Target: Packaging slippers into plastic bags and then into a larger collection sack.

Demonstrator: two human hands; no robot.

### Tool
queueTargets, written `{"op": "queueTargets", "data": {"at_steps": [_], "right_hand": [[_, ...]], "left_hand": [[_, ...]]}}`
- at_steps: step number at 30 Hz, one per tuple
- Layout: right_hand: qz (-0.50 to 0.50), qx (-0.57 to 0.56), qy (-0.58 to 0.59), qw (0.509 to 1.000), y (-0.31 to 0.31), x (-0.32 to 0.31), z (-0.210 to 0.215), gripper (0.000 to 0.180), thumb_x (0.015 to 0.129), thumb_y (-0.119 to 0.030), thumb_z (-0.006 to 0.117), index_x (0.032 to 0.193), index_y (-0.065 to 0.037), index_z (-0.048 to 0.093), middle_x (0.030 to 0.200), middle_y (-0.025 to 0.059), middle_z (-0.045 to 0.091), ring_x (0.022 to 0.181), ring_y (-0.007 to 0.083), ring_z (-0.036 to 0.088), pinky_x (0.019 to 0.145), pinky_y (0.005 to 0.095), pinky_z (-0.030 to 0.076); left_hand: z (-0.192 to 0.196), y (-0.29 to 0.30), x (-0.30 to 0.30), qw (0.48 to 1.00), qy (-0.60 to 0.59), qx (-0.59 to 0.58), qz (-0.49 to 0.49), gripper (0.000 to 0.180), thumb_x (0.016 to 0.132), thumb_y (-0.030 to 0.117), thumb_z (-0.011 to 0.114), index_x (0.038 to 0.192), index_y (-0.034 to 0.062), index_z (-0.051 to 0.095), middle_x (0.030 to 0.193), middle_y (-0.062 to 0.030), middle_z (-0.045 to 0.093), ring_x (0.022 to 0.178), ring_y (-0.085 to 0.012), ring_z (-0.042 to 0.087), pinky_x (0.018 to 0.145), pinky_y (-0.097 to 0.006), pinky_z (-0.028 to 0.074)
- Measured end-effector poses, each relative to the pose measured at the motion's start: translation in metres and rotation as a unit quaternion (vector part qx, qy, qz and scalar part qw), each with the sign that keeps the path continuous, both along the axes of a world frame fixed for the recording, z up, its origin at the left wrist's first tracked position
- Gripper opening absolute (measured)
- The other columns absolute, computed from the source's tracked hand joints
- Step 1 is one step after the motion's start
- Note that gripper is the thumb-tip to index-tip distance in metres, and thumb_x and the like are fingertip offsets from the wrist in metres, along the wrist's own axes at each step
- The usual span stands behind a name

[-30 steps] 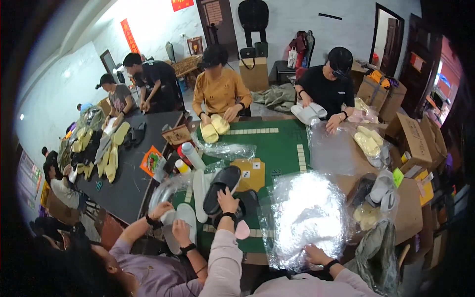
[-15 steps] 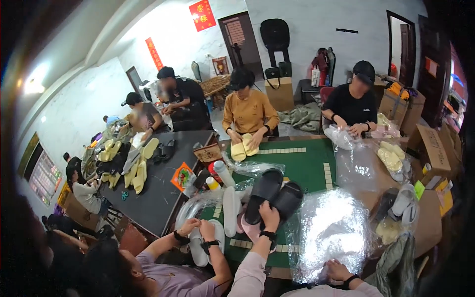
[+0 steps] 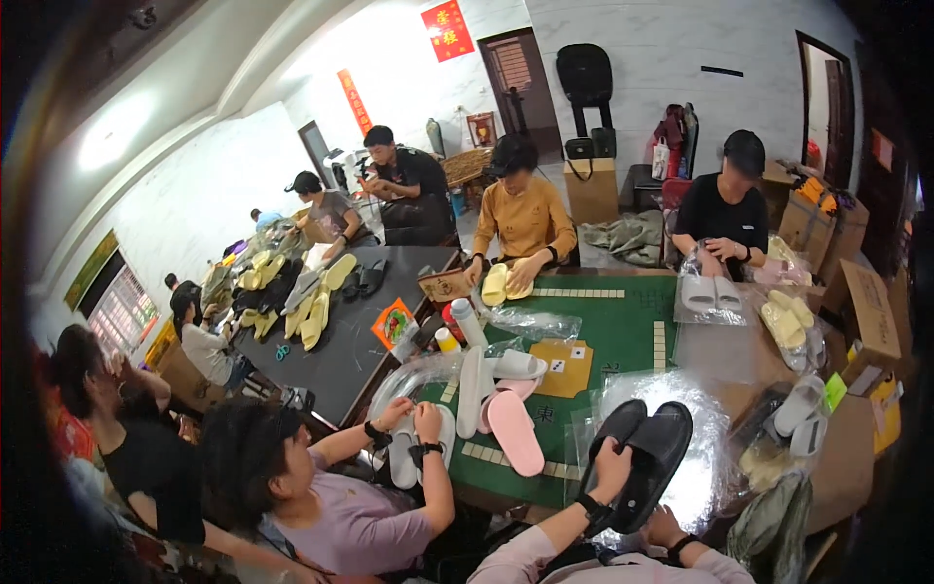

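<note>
- The left hand (image 3: 611, 469) is closed around a pair of black slide sandals (image 3: 666, 443), held side by side and tilted above the near edge of the green tabletop (image 3: 623, 336).
- The right hand (image 3: 664, 528) lies at the near edge of the shiny clear plastic bags (image 3: 718, 438), just beside the sandals' lower ends; whether it pinches the plastic I cannot tell.
- Leftward, green surface shows between the sandals and a pink slide (image 3: 518, 433); a co-worker in a lilac shirt (image 3: 355, 526) sits close on that side.
- On the right, bagged grey slides (image 3: 803, 414) and cardboard boxes (image 3: 866, 316) crowd the edge.
- A red wall poster (image 3: 448, 30) and a narrow red strip (image 3: 354, 102) carry characters; the tabletop is printed with tile rows, dice and characters.
- Behind, a dark tabletop (image 3: 375, 326) holds more footwear; pale, marble-patterned walls (image 3: 652, 73) surround the room.
</note>
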State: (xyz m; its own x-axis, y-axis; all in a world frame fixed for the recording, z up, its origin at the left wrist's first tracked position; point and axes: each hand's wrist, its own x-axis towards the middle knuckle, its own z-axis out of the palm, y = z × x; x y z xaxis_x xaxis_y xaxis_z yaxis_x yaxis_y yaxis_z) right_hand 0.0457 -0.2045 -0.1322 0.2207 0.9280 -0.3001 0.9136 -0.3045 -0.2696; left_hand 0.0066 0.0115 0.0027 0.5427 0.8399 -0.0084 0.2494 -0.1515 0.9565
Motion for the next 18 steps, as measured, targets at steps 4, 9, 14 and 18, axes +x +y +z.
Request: {"op": "queueTargets", "data": {"at_steps": [4, 9, 14, 18], "right_hand": [[-0.349, 0.301, 0.336, 0.822, -0.017, 0.001, 0.005, 0.033, 0.09, -0.021, 0.048, 0.115, 0.001, 0.05, 0.111, 0.0142, 0.058, 0.096, 0.0299, 0.055, 0.082, 0.0368, 0.043], [-0.432, 0.393, 0.534, 0.612, -0.032, 0.027, 0.052, 0.047, 0.096, -0.038, 0.032, 0.119, -0.001, 0.048, 0.112, 0.0058, 0.055, 0.102, 0.016, 0.049, 0.09, 0.0288, 0.037], [-0.401, 0.365, 0.451, 0.708, -0.007, 0.025, 0.097, 0.059, 0.083, -0.015, 0.058, 0.131, 0.001, 0.028, 0.124, 0.0142, 0.044, 0.108, 0.0241, 0.045, 0.094, 0.0316, 0.035], [-0.446, 0.328, 0.395, 0.733, -0.016, 0.07, 0.035, 0.068, 0.067, 0.006, 0.053, 0.13, -0.002, 0.03, 0.12, 0.0149, 0.047, 0.108, 0.0279, 0.046, 0.096, 0.0329, 0.034]], "left_hand": [[-0.018, -0.048, -0.002, 0.997, 0.05, -0.028, 0.061, 0.027, 0.077, 0.022, 0.062, 0.088, -0.0014, 0.053, 0.086, -0.0244, 0.058, 0.085, -0.0409, 0.056, 0.072, -0.043, 0.043], [-0.029, -0.094, 0.011, 0.995, 0.065, 0.015, 0.079, 0.027, 0.074, 0.018, 0.062, 0.091, -0.0006, 0.052, 0.093, -0.0229, 0.056, 0.09, -0.0401, 0.054, 0.073, -0.043, 0.043], [-0.066, -0.103, 0.007, 0.99, 0.029, 0.087, 0.104, 0.033, 0.076, 0.019, 0.064, 0.1, 0.0007, 0.051, 0.09, -0.0199, 0.056, 0.085, -0.0392, 0.053, 0.071, -0.044, 0.042], [-0.082, -0.104, -0.022, 0.963, 0.216, 0.119, -0.105, 0.045, 0.077, 0.026, 0.063, 0.117, 0.0115, 0.049, 0.117, -0.017, 0.047, 0.108, -0.0374, 0.044, 0.087, -0.048, 0.039]]}}
